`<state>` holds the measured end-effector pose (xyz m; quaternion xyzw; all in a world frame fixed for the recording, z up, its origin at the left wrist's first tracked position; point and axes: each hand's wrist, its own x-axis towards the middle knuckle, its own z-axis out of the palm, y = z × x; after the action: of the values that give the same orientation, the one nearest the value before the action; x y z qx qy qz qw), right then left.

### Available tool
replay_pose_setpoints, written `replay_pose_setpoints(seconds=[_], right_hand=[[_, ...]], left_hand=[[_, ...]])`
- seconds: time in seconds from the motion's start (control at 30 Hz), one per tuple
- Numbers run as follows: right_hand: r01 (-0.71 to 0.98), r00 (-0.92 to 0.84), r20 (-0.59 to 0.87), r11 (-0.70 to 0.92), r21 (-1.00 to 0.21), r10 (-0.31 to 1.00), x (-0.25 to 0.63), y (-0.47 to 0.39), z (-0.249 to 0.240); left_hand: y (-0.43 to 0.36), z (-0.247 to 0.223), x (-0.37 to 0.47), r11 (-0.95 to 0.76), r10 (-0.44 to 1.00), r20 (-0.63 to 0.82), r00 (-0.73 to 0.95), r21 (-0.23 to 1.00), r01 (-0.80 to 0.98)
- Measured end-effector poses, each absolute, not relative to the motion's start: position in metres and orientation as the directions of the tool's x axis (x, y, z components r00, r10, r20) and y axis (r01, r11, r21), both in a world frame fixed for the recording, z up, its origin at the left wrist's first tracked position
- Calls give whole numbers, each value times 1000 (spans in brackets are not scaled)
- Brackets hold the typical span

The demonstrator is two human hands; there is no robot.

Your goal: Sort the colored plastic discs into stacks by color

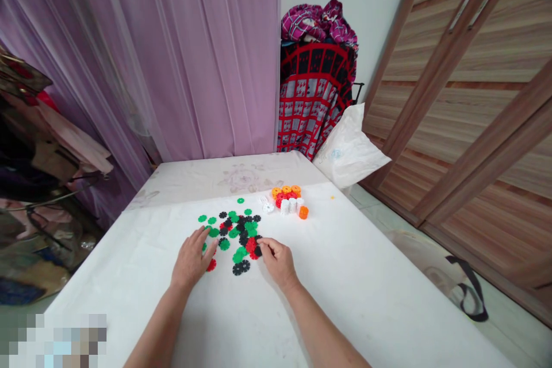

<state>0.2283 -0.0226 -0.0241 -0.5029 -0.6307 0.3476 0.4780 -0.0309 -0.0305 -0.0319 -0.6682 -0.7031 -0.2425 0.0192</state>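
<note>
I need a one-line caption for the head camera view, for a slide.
Two bare hands, left hand and right hand, rest among loose green, black and red discs on a white table.

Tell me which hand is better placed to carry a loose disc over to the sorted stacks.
Right, probably. The right hand rests at the right edge of the loose discs, its fingertips on a black one, on the stacks' side. The left hand lies across the pile, farther off.
</note>
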Motion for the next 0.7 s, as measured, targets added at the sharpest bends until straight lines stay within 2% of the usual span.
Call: replay_pose_setpoints(seconds=[0.3,0.47,0.7], right_hand=[[276,-46,245,247,-929,969,231,-26,-22],[220,-29,240,241,-945,970,235,-31,-21],[163,-13,214,213,-963,977,235,-33,-18]], left_hand=[[-62,-41,-10,-9,928,358,-98,285,959],[-75,-48,2,-56,924,382,-31,215,975],[-85,-50,23,-31,935,354,-14,122,992]])
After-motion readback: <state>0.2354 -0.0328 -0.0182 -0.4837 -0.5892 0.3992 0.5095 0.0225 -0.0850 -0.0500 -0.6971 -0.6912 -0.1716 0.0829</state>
